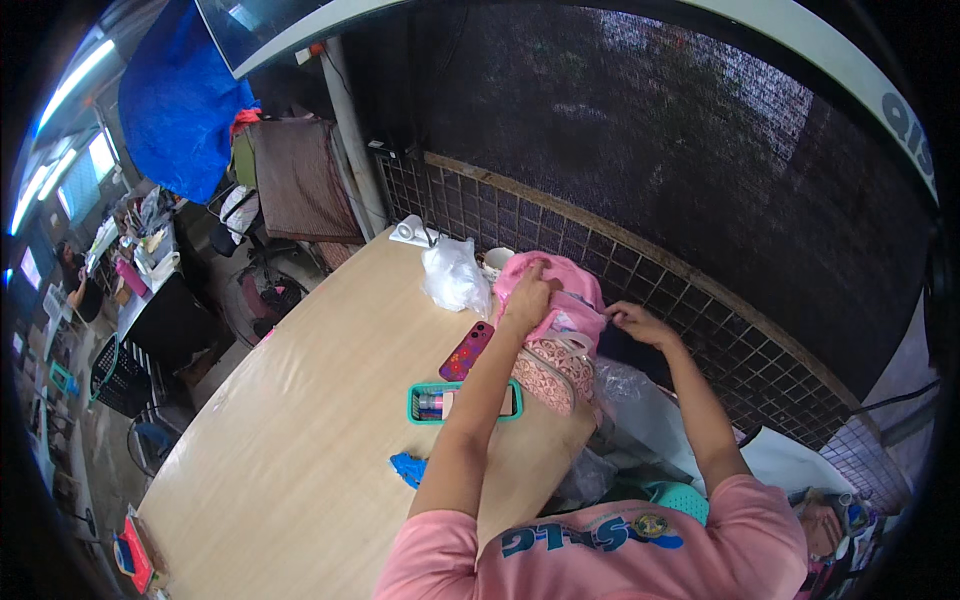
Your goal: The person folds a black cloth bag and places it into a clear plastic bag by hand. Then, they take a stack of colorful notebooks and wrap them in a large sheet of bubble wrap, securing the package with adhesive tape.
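Observation:
A soft pink cloth thing (577, 283), perhaps a bag, lies bunched at the table's far right end. My left hand (532, 297) rests on its left side, fingers stretched over the fabric and thumb apart. At the cloth's right edge, my right hand (643, 325) has its fingers bent together, seemingly pinching the edge. Just nearer lies a pink patterned zip bag (550, 376), partly behind my left forearm. A red flowered phone (466, 352) lies left of that forearm. The forearm also crosses a green basket (427, 387) holding small items.
A clear plastic bag (455, 275), a white cup (496, 262) and a small white device (411, 231) stand along the far edge of the pale table (310, 400). A blue object (407, 468) lies nearer. Wire mesh (690, 300) borders the far side; another person (75, 280) is far left.

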Demonstrator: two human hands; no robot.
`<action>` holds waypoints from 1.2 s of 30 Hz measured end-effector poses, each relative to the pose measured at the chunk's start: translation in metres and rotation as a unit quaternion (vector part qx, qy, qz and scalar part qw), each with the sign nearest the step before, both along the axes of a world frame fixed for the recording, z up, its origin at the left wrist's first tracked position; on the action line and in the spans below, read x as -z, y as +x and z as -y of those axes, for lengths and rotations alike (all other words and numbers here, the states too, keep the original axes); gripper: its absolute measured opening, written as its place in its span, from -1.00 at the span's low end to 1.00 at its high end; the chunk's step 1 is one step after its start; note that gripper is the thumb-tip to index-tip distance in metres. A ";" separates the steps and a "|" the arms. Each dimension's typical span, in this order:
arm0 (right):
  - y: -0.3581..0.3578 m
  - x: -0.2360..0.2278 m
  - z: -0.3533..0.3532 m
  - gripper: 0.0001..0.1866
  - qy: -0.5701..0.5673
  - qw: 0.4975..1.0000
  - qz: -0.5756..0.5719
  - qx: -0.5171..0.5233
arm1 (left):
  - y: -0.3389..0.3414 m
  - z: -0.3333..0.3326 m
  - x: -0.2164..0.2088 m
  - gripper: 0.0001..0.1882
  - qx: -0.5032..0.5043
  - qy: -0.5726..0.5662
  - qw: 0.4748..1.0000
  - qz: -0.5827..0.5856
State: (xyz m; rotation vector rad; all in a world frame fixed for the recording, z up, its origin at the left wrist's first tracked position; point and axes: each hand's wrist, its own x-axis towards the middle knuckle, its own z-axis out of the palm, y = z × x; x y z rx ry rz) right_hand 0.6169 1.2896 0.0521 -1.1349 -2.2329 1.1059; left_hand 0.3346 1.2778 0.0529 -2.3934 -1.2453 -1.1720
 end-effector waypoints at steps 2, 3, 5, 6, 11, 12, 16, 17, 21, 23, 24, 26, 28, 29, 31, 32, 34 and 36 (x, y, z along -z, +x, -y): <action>0.022 0.003 -0.017 -0.48 -0.139 0.982 -0.128 -0.016 | 0.003 0.001 -0.004 -0.73 0.007 -0.134 0.991 -0.027; 0.009 -0.009 -0.014 -0.40 -0.226 0.952 -0.195 -0.070 | -0.007 0.002 0.004 -0.75 0.009 -0.196 0.980 -0.034; -0.061 -0.054 0.010 -0.40 -0.254 0.960 -0.056 -0.102 | -0.019 0.008 0.013 -0.76 -0.006 -0.294 0.955 -0.038; -0.076 -0.061 0.005 -0.39 -0.245 0.964 -0.006 -0.103 | -0.015 0.012 0.008 -0.75 -0.015 -0.323 0.946 -0.038; -0.082 -0.041 -0.086 -0.68 -0.271 0.952 -0.059 0.130 | -0.011 0.024 0.006 -0.64 -0.076 -0.231 0.966 -0.081; -0.095 -0.035 -0.082 -0.70 -0.237 0.950 -0.094 0.181 | -0.012 0.031 -0.001 -0.64 -0.062 -0.233 0.967 -0.083; -0.134 -0.022 -0.060 -0.69 0.105 0.953 -0.062 0.278 | -0.018 0.040 -0.003 -0.65 -0.026 -0.172 0.983 -0.067; -0.138 -0.016 -0.053 -0.65 0.237 0.933 -0.011 0.272 | -0.020 0.040 -0.003 -0.66 -0.011 -0.170 0.984 -0.059; -0.149 -0.011 -0.039 -0.58 0.336 0.913 -0.005 0.229 | -0.023 0.043 0.002 -0.82 0.040 -0.105 0.993 0.020; -0.157 -0.022 -0.025 -0.63 0.290 0.953 -0.041 0.074 | -0.032 0.047 0.002 -0.82 0.014 -0.115 0.992 0.059; -0.152 -0.021 -0.034 -0.64 0.235 0.972 0.005 0.027 | -0.028 0.046 -0.002 -0.82 0.012 -0.114 0.990 0.080; -0.133 -0.013 -0.064 -0.66 0.115 0.986 0.099 -0.062 | -0.017 0.038 -0.002 -0.84 0.043 -0.088 0.992 0.082; -0.126 -0.015 -0.077 -0.65 0.177 0.974 0.138 -0.043 | 0.000 0.038 -0.007 -0.83 0.040 -0.083 0.993 0.077; -0.135 -0.018 -0.069 -0.66 0.260 0.957 0.132 -0.001 | -0.001 0.042 -0.006 -0.81 0.009 -0.070 0.996 0.057; -0.126 -0.024 -0.064 -0.65 0.313 0.948 0.050 0.020 | -0.019 0.047 -0.010 -0.77 -0.024 -0.128 0.991 -0.022; -0.118 -0.022 -0.062 -0.64 0.286 0.957 -0.004 0.044 | -0.030 0.049 -0.013 -0.75 -0.041 -0.153 0.986 -0.061; -0.111 -0.016 -0.057 -0.62 0.232 0.962 -0.121 0.083 | -0.045 0.041 -0.001 -0.73 -0.051 -0.155 0.984 -0.072; -0.121 -0.013 -0.042 -0.55 0.238 0.916 -0.205 0.250 | -0.041 0.041 -0.003 -0.75 -0.032 -0.148 0.984 -0.089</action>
